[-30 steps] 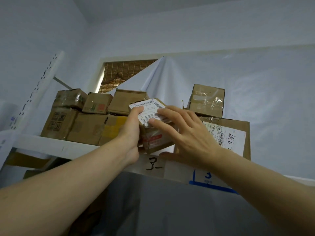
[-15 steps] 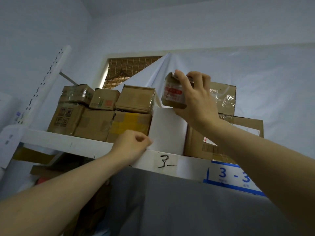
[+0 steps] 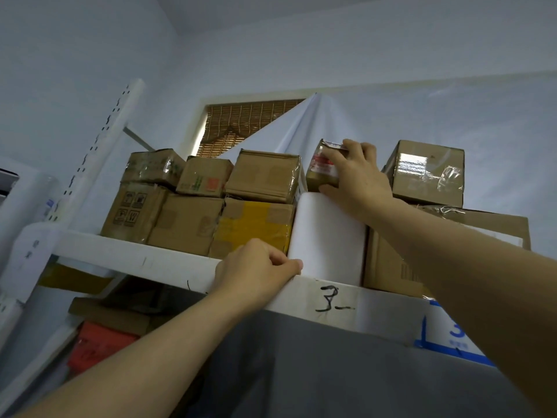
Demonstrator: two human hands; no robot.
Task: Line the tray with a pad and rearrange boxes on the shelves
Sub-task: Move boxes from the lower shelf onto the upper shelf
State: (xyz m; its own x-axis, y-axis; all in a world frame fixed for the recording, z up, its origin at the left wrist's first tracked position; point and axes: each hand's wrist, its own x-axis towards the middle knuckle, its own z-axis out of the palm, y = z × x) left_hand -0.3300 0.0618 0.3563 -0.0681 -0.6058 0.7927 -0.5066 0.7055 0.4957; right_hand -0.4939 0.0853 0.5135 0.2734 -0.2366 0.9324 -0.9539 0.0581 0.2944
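My right hand (image 3: 355,176) grips a small cardboard box (image 3: 320,168) with a red-and-white label, setting it on top of a white box (image 3: 327,239) on the top shelf (image 3: 135,254). Its fingers curl over the box's top and right side. My left hand (image 3: 257,268) rests with curled fingers on the shelf's front edge, just left of the white box, gripping the edge. Stacked cardboard boxes (image 3: 187,224) fill the shelf to the left. No tray or pad is in view.
A large cardboard box (image 3: 391,267) carries a taped box (image 3: 426,173) to the right. A perforated white upright (image 3: 99,146) stands at the left. Lower shelves hold a red package (image 3: 96,345). A white sheet and a bamboo blind (image 3: 238,125) hang behind.
My right hand lifted the small box from the shelf's front up onto the white box. My left hand let go of it and dropped onto the shelf edge.
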